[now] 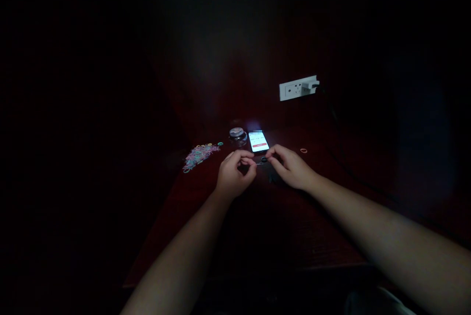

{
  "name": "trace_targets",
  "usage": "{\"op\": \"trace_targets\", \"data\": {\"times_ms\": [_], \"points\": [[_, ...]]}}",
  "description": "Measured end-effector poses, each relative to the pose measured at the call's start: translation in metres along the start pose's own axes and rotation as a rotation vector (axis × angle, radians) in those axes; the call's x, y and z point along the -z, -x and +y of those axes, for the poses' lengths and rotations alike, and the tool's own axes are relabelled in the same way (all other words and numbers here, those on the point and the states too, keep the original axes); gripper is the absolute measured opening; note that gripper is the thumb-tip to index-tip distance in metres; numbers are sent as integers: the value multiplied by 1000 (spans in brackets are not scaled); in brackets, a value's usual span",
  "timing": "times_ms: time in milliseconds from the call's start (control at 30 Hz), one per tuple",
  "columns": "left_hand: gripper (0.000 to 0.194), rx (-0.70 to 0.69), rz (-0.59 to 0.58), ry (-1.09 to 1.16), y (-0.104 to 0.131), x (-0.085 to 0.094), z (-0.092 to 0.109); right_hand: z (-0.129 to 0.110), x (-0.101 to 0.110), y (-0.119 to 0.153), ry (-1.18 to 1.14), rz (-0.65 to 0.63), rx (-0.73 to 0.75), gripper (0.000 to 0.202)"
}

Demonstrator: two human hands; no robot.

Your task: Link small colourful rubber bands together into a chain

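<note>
My left hand (237,170) is closed in a pinch, with a small pale elastic hair band (259,164) at its thumb and fingertips. My right hand (289,165) pinches a small dark elastic hair band (264,160) between thumb and forefinger. The two hands face each other above the dark red table (257,231), and the bands are close together between them. In the dim light I cannot tell whether the bands are linked. Left of my hands lies a loose pile of small coloured elastic hair bands (200,155).
Just beyond my hands a phone (259,142) shows a lit screen. Beside it stands a clear jar (237,137) with a lid. One orange-pink band (303,150) lies to the right. A wall socket (299,88) holds a plug, its dark cable trailing down.
</note>
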State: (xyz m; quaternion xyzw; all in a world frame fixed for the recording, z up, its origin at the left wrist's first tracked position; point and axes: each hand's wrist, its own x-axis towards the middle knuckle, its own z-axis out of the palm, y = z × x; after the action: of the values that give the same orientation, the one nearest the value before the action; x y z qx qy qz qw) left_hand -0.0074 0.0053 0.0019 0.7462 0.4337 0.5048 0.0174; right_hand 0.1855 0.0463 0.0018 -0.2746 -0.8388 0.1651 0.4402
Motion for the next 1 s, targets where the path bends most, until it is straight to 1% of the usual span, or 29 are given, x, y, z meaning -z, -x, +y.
{"op": "trace_targets", "data": {"times_ms": [100, 167, 400, 1000], "points": [[22, -2, -13, 4, 0, 0, 1, -3, -2, 2, -71, -72, 7, 15], [22, -8, -23, 9, 0, 0, 2, -5, -4, 3, -97, -95, 17, 18], [22, -8, -55, 35, 0, -1, 1, -7, -3, 1, -66, -43, 35, 6], [20, -4, -78, 25, 0, 0, -1, -3, -2, 0, -58, -44, 34, 5]]}}
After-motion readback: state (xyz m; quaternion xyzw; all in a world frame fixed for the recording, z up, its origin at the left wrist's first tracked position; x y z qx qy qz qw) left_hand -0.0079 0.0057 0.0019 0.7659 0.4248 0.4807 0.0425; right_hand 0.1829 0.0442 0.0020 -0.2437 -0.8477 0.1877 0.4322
